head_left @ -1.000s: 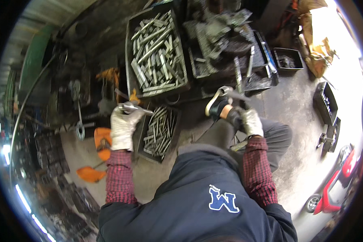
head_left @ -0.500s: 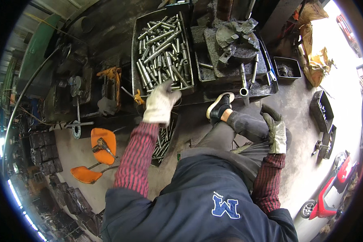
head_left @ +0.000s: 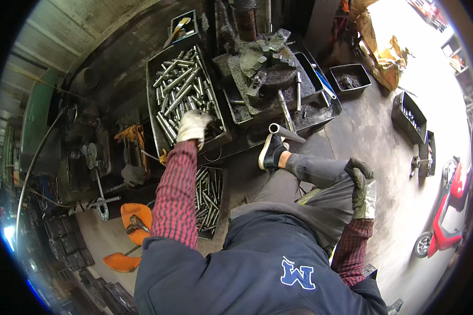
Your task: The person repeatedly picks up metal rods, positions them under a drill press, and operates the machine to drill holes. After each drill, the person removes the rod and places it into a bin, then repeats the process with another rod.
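A long metal bin (head_left: 151, 105) holds many shiny steel tubes and pins (head_left: 180, 89) in a loose heap. My left hand (head_left: 193, 127), in a pale work glove, reaches over the bin's near end and meets the heap there. Its fingertips are blurred and partly hidden, so I cannot tell whether it grips a pin. On the right, my right hand (head_left: 361, 184), in a dark-and-pale glove, rests by my bent leg with its fingers curled in. Nothing shows in it.
Right of the bin stands a machine fixture (head_left: 263, 65) covered in metal chips, with a thick tube (head_left: 286, 132) jutting toward me. Below the bin sits another bin (head_left: 220, 197) of pins. An orange chair (head_left: 134, 218) is at left, a red scooter (head_left: 442, 223) at right.
My left hand has moved from the bin's near edge further in over the pins. My right hand's fingers have curled closer together beside my leg. The view has shifted.
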### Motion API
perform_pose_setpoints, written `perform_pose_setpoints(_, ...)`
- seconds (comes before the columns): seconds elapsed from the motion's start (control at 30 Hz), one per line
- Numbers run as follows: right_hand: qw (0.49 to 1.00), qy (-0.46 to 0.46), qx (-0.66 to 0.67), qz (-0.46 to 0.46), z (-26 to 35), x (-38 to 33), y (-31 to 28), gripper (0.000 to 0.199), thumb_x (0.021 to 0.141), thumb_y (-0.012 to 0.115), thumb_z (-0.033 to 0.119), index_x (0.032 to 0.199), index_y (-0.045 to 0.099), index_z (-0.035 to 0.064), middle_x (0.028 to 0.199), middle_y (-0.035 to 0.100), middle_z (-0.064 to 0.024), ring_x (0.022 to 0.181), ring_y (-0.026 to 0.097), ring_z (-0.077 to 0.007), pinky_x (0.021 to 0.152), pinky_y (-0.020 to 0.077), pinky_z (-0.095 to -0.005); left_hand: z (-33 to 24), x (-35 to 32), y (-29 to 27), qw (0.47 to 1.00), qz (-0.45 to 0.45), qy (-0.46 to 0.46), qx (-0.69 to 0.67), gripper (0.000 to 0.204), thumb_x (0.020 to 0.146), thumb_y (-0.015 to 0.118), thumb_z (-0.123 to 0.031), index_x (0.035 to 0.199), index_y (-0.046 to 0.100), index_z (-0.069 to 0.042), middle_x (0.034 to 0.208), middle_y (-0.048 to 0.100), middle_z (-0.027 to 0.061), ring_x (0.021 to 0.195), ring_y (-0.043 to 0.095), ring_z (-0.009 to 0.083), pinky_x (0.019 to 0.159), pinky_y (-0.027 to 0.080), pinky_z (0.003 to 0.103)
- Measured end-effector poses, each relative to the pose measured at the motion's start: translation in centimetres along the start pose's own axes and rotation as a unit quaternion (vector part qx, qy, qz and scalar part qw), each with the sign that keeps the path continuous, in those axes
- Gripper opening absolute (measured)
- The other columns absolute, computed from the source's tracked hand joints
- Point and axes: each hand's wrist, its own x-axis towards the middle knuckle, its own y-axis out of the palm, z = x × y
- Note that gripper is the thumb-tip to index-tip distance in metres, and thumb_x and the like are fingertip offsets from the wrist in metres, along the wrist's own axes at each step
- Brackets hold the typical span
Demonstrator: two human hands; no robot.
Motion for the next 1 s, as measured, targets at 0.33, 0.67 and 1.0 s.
perform_pose_setpoints(0.33, 0.996, 0.044, 0.013, 0.074, 2.9, 2.1, 6.9, 0.042, 0.108, 0.078, 0.027, 0.139, 0.079, -0.0028, 0.122, 0.084, -0.0131, 0.116, 0.079, -0.0225, 0.107, 0.0597, -0.0369, -1.5, -18.7, -10.0, 0.748, -0.290, 0.228, -0.551, 0.025, 0.110, 0.071, -0.019, 0.123, 0.080, 0.000, 0.101, 0.076, 0.0024, 0.091, 0.070, 0.0142, 0.089, 0.058, 0.031)
perform_pose_setpoints(0.67, 0.985, 0.086, 0.023, 0.145, 7.6, 0.2, 8.8, 0.041, 0.106, 0.081, 0.020, 0.140, 0.078, -0.0019, 0.125, 0.083, -0.0091, 0.115, 0.075, -0.0167, 0.105, 0.0579, -0.0333, -7.1, -14.6, -0.9, 0.819, -0.024, 0.097, -0.566, 0.039, 0.108, 0.079, -0.036, 0.080, 0.067, -0.012, 0.067, 0.048, -0.0033, 0.062, 0.049, 0.0146, 0.075, 0.061, 0.038)
perform_pose_setpoints(1.0, 0.984, 0.141, 0.091, 0.066, 2.5, -2.0, 5.3, 0.040, 0.105, 0.083, 0.018, 0.139, 0.079, -0.0031, 0.125, 0.084, -0.0091, 0.116, 0.076, -0.0173, 0.108, 0.0586, -0.0340, -25.0, 0.0, 0.4, 0.789, 0.105, 0.278, -0.538, 0.028, 0.103, 0.074, 0.002, 0.130, 0.074, -0.006, 0.116, 0.080, 0.0105, 0.110, 0.077, 0.0257, 0.103, 0.064, 0.041)
